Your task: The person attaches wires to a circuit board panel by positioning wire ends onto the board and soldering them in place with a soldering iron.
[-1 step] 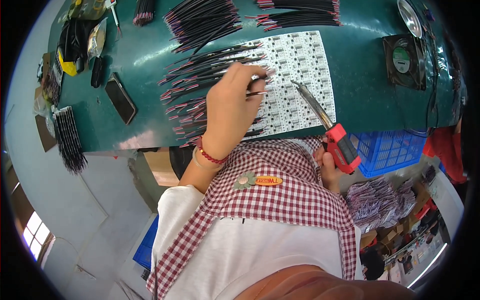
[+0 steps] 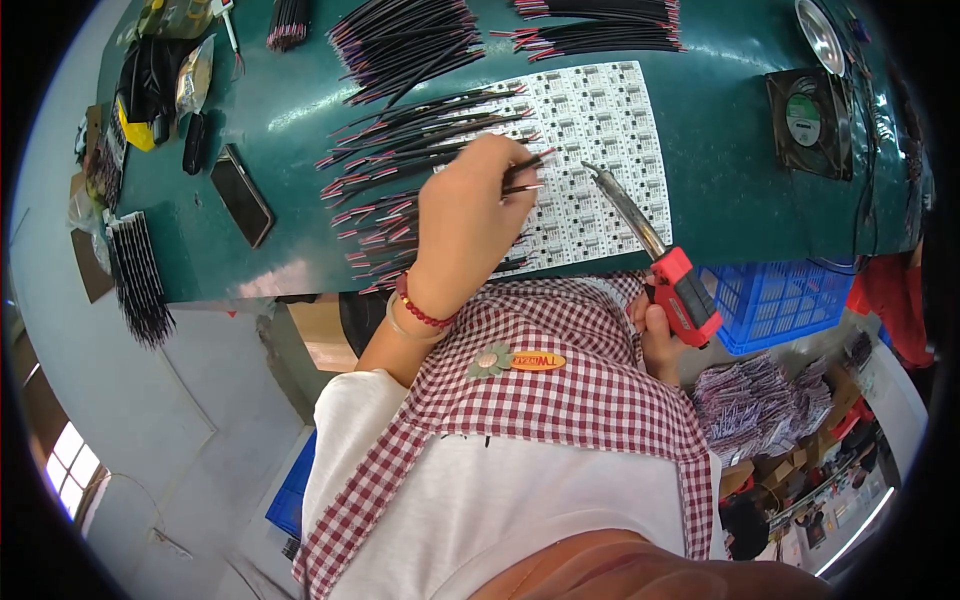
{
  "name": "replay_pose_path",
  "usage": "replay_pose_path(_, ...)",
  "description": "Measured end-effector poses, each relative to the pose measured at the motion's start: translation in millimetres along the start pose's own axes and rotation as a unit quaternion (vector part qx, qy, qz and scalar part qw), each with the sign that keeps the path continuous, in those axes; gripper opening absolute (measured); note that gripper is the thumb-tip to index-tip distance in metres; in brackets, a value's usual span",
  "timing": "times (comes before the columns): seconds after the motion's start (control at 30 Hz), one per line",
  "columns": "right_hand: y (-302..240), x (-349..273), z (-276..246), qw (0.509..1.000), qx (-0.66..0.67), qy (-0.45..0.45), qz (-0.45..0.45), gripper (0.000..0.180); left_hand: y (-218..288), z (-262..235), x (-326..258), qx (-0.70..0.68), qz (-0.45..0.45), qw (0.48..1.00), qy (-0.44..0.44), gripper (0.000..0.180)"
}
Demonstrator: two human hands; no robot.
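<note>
Pinched in the fingers of my left hand (image 2: 465, 215) is a thin black cable (image 2: 527, 163), its stripped pinkish end pointing right over a white circuit board panel (image 2: 610, 120). Some of the cable is hidden by the fingers. More black cables (image 2: 385, 170) lie in a row under and left of this hand, several with their ends on the panel. My right hand (image 2: 657, 338) is closed on the red and black handle of a soldering iron (image 2: 687, 300) at the table's near edge. The iron's tip hangs over the panel, a little apart from the held cable's end.
Bundles of black cables (image 2: 405, 45) lie at the back of the green table (image 2: 290, 180). A phone (image 2: 241, 198) rests at left. To the right stand a black fan (image 2: 808, 125) and a round metal dish (image 2: 820, 38). Below the edge is a blue crate (image 2: 785, 305).
My left fingers have curled in and drawn back slightly, and the black cable in them now shows more plainly. My right hand and the soldering iron look unmoved.
</note>
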State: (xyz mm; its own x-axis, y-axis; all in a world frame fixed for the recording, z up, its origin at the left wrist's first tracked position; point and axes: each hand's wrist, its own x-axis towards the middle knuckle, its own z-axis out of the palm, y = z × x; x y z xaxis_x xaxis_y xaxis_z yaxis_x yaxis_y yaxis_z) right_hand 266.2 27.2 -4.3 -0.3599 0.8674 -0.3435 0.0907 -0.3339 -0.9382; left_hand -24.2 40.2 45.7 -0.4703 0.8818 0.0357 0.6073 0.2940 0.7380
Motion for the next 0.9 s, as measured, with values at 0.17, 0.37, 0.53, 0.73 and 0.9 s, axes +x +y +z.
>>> replay_pose_path(0.17,-2,-1,-3,0.997,0.061,-0.02,0.045,0.011,-17,16,-6,0.059,-0.022,0.995,-0.083,0.016)
replay_pose_path(0.37,12,-4,-7,0.997,0.039,-0.009,0.067,0.015,-15,18,-6,0.061,-0.022,0.995,-0.074,0.015)
replay_pose_path(0.53,13,-4,-10,0.995,0.062,-0.021,0.074,0.019,-17,15,-3,0.088,-0.038,0.99,-0.106,0.015)
replay_pose_path(0.73,14,0,-7,0.998,0.012,-0.017,0.063,0.021,-19,18,-2,0.094,-0.045,0.989,-0.103,0.017)
replay_pose_path(0.9,15,2,-11,0.998,-0.043,-0.047,0.031,0.019,-18,18,-2,0.102,-0.047,0.988,-0.103,0.017)
